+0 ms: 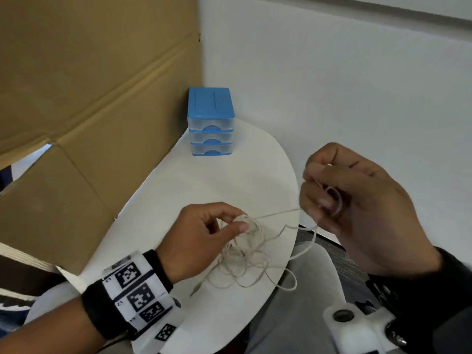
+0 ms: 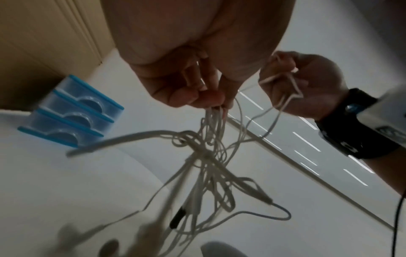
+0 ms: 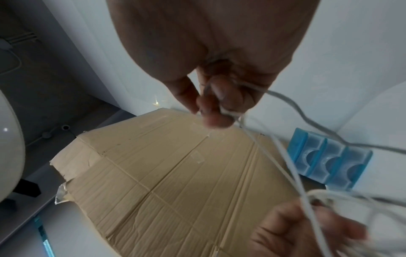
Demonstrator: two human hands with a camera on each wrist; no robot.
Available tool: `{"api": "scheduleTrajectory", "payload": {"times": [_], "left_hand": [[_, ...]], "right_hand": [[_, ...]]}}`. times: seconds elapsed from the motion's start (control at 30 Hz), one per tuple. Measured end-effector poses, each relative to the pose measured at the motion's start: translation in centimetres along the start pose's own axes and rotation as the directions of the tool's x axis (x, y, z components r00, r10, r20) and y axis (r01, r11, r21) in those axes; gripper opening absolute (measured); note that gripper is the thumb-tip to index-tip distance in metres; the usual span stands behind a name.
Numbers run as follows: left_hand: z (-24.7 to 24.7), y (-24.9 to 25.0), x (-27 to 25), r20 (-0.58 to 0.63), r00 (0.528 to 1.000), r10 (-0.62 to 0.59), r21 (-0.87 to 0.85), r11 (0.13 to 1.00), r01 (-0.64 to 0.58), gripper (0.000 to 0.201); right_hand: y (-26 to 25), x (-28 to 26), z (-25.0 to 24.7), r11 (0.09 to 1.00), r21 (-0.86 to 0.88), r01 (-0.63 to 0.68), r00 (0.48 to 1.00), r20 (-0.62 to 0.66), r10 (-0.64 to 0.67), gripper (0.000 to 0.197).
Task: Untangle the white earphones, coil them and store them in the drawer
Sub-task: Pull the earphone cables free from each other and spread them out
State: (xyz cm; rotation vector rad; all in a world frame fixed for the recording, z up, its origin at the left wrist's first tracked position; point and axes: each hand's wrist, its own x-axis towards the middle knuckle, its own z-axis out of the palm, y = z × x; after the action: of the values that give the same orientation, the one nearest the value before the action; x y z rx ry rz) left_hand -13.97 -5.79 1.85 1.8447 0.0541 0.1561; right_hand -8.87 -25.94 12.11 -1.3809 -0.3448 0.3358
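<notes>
The white earphones (image 1: 245,261) hang as a tangled bundle over the near part of the white table (image 1: 229,180). My left hand (image 1: 240,223) pinches the top of the tangle between thumb and fingers, and the cords (image 2: 208,156) dangle below it. My right hand (image 1: 321,198), raised to the right, pinches a small loop of the same cord (image 3: 228,111). A taut strand runs between the two hands. The small blue drawer unit (image 1: 210,122) with three clear drawers, all closed, stands at the table's far corner.
A large cardboard sheet (image 1: 89,98) stands along the left side of the table. White walls (image 1: 332,85) close the back and right. A white chair seat (image 1: 314,272) and dark floor lie below the table's right edge, where some cord hangs over.
</notes>
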Motion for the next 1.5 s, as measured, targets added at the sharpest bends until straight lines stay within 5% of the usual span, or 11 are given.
{"api": "scheduleTrajectory", "payload": {"times": [0.17,0.33,0.43,0.73,0.8,0.97,1.17,1.5], "left_hand": [[-2.3,1.2,0.3,-0.089,0.996,0.000,-0.004,1.000,0.000,0.003],[-2.6,1.9,0.3,-0.045,0.999,-0.020,0.010,1.000,0.020,0.016],[-2.3,2.2,0.1,-0.047,0.999,-0.028,0.013,0.999,0.029,0.016],[-2.3,3.1,0.1,-0.084,0.991,-0.107,-0.096,0.990,0.099,0.008],[-2.4,3.1,0.2,-0.095,0.984,-0.154,-0.123,0.982,0.141,0.006],[-2.4,3.1,0.3,-0.089,0.972,-0.218,-0.137,0.969,0.205,0.009],[-2.5,3.8,0.2,-0.028,0.958,-0.284,-0.198,0.941,0.273,0.011],[-2.1,4.1,0.0,-0.010,0.971,-0.239,-0.256,0.939,0.229,0.008]], "right_hand": [[2.1,-0.2,0.2,0.893,-0.449,0.042,0.999,-0.009,-0.052,0.017],[4.5,-0.5,1.1,0.744,-0.668,0.016,1.000,0.007,-0.015,0.012],[5.2,-0.8,1.6,0.668,-0.744,0.017,1.000,0.012,-0.011,0.014],[6.2,-0.9,2.1,0.627,-0.775,0.078,0.995,0.023,-0.095,0.012],[5.9,-0.9,2.1,0.655,-0.749,0.099,0.994,0.044,-0.099,0.014],[5.7,-1.0,2.8,0.906,-0.422,-0.034,0.993,0.086,0.077,0.015],[6.5,-1.1,3.3,0.902,-0.427,0.055,0.998,0.013,-0.055,0.009],[7.4,-0.6,3.4,0.908,-0.416,-0.044,0.999,-0.021,0.039,0.004]]}}
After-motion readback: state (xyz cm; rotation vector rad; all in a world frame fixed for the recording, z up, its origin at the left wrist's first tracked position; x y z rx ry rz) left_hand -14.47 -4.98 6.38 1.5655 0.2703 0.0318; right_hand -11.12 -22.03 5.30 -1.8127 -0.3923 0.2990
